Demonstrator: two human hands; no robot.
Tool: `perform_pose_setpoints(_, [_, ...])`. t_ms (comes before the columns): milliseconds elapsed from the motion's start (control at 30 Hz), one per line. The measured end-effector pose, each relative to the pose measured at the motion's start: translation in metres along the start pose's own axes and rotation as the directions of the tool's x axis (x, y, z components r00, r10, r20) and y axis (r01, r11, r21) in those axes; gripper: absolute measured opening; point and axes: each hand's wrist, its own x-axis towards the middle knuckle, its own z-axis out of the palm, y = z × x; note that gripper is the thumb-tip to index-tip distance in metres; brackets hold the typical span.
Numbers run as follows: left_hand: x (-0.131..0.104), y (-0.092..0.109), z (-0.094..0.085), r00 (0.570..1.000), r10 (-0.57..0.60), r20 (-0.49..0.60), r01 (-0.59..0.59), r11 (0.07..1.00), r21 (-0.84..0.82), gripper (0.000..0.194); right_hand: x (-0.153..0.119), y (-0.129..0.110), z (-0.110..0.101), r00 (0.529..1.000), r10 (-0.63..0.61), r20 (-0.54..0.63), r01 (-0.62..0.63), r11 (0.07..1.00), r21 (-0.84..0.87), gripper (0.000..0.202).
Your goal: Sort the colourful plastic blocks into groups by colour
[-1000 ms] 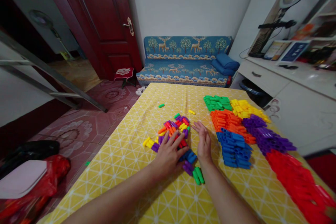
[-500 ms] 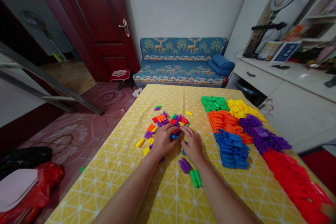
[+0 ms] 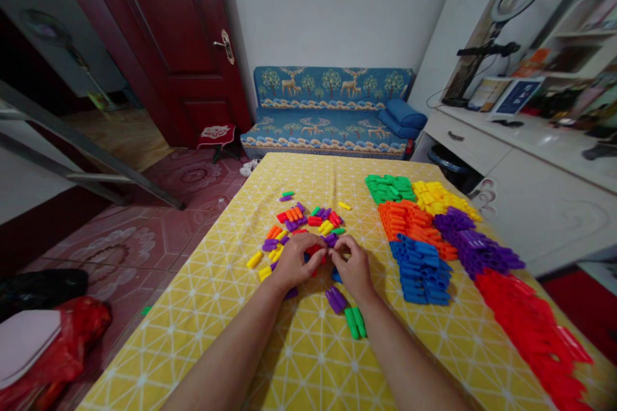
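My left hand (image 3: 299, 261) curls over the mixed pile of small plastic cap-like tubes, with a red tube (image 3: 314, 249) partly visible under its closed fingers. Close beside it, my right hand (image 3: 353, 268) is pinched at the fingertips; what lies in the pinch is too small to make out. Purple tubes (image 3: 330, 239) lie just beyond the fingertips. Nearer me are a purple pair (image 3: 336, 300) and a green pair (image 3: 355, 322), by my right wrist. Yellow tubes (image 3: 255, 260) and orange tubes (image 3: 274, 232) are scattered left of my left hand.
Sorted heaps stand on the right of the yellow tablecloth (image 3: 308, 366): green (image 3: 389, 188), yellow (image 3: 443, 198), orange (image 3: 409, 225), blue (image 3: 421, 270), purple (image 3: 475, 244) and red (image 3: 533, 334). A blue sofa (image 3: 328, 122) is beyond the table; a white cabinet (image 3: 544, 205) stands right.
Both hands have shifted slightly, and my right fingers have drawn inward into a pinch. More yellow and purple tubes show beyond my fingers. The whole view has moved a little.
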Motion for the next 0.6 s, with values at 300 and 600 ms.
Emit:
perform_pose_setpoints(300, [0.0022, -0.0017, -0.0008, 0.999, 0.042, 0.026, -0.044, 0.991, 0.125, 0.029, -0.0057, -0.0103, -0.0032, 0.982, 0.167, 0.093, -0.190, 0.903, 0.385, 0.037])
perform_pose_setpoints(600, [-0.0003, -0.0086, 0.0043, 0.989, 0.135, -0.052, -0.123, 0.974, 0.190, 0.032, -0.0008, -0.0069, -0.0072, 0.993, 0.009, 0.117, -0.031, 0.982, 0.187, 0.034])
